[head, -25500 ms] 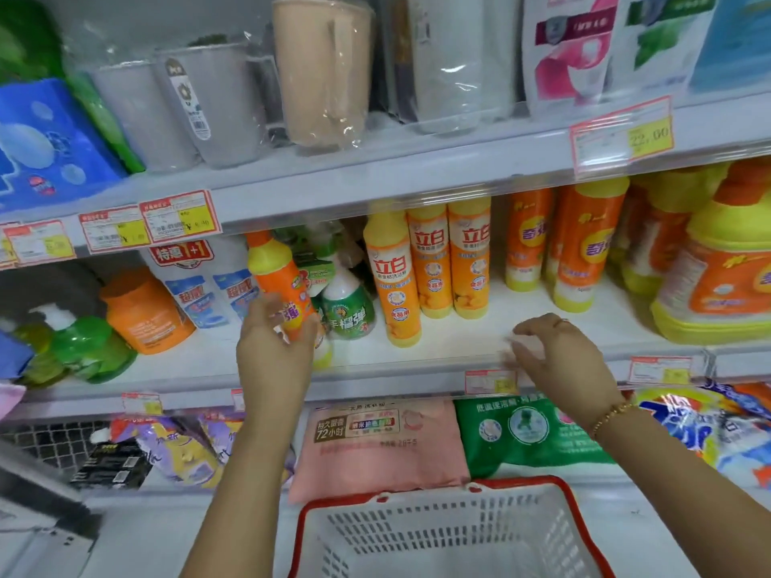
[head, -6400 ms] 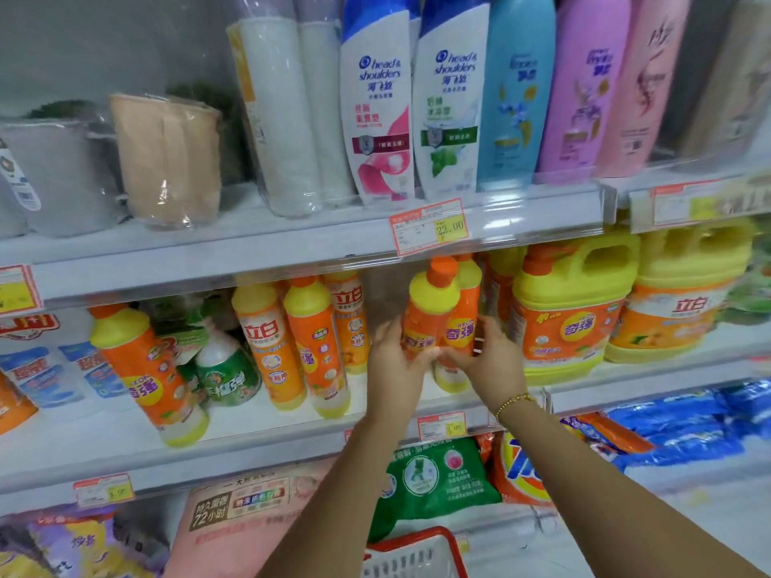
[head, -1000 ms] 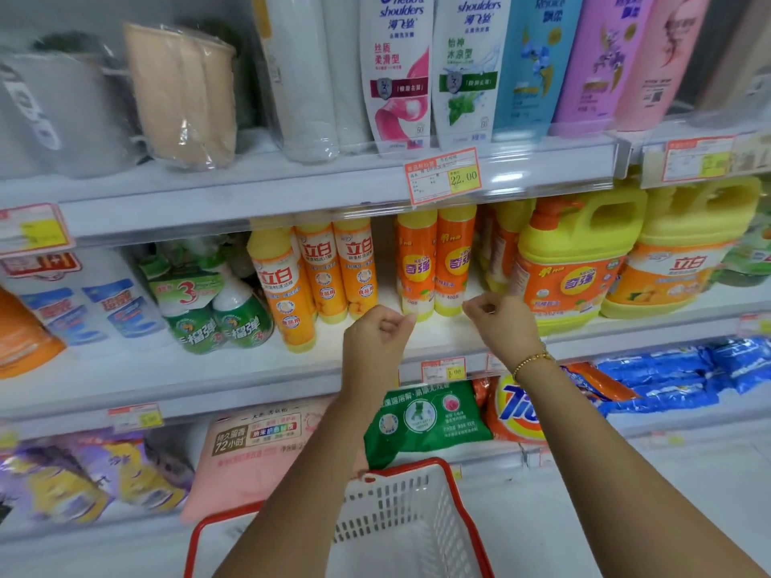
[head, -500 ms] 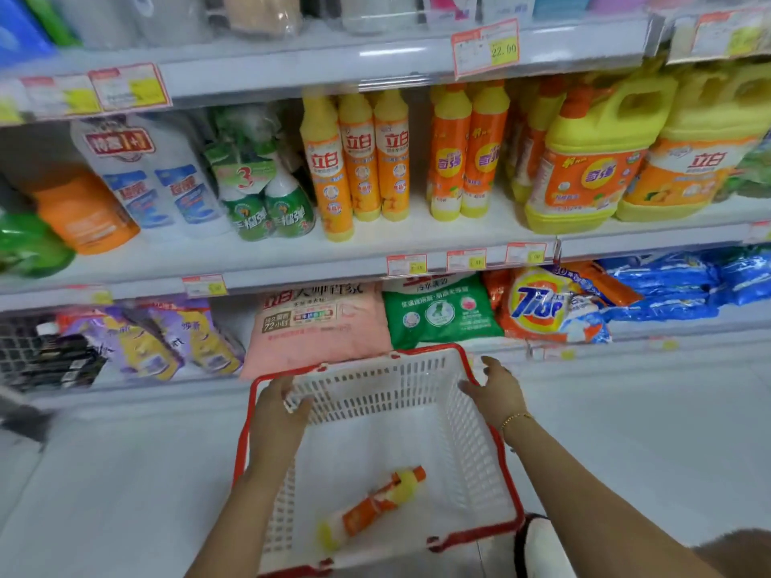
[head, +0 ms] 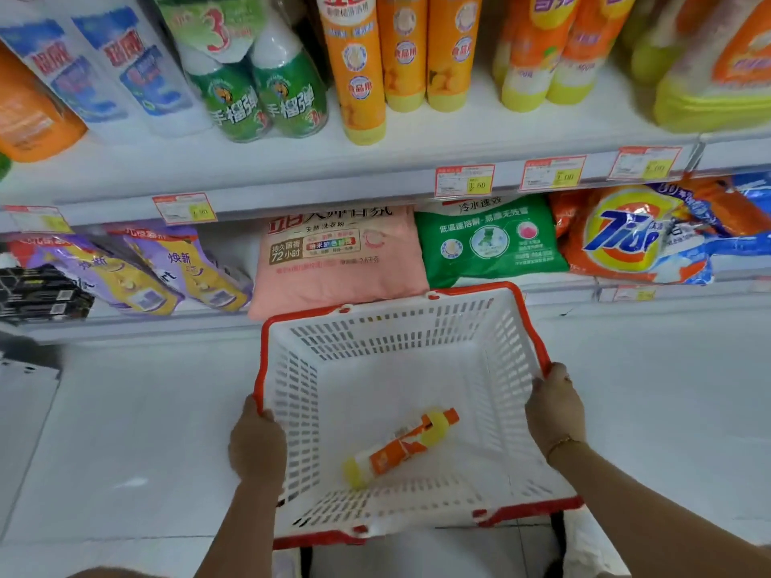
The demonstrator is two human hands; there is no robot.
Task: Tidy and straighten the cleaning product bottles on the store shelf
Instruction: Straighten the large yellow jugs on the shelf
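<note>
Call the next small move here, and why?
Probably release the right hand and reach for the orange bottle lying on its side in the basket: both hands grip its rim, so the left hand can steady it. The bottle likely belongs upright on the shelf.

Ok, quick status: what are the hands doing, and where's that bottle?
Left hand and right hand both grip the basket rim. One orange bottle lies flat inside. Nothing covers it.

One basket (head: 388, 335), one loose bottle (head: 400, 446), two green bottles (head: 233, 98) (head: 292, 93), three tall orange bottles (head: 361, 68) (head: 402, 56) (head: 450, 52), one pink bag (head: 333, 260).
</note>
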